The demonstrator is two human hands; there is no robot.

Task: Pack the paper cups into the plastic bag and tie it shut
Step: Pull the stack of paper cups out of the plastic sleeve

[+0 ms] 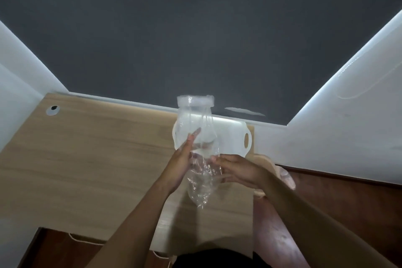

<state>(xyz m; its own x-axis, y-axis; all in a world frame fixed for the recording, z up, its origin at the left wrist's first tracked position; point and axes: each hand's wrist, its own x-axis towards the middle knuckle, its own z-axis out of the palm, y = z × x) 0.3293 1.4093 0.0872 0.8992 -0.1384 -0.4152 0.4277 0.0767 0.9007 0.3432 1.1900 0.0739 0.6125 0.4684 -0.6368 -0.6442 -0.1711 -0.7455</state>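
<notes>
A clear plastic bag (200, 183) is held up above the wooden table (87, 159), its loose end hanging down in crinkles. Its upper part wraps a stack of whitish paper cups (194, 119), which points up and away with the rim at the top. My left hand (182, 159) presses against the left side of the bagged stack, fingers stretched along it. My right hand (237, 169) grips the twisted plastic just below the cups from the right.
A white plastic tray with a handle hole (247, 139) lies on the table's far right corner behind the bag. A round cable hole (52, 110) sits at the far left. White partition walls flank the table; brown floor lies at right.
</notes>
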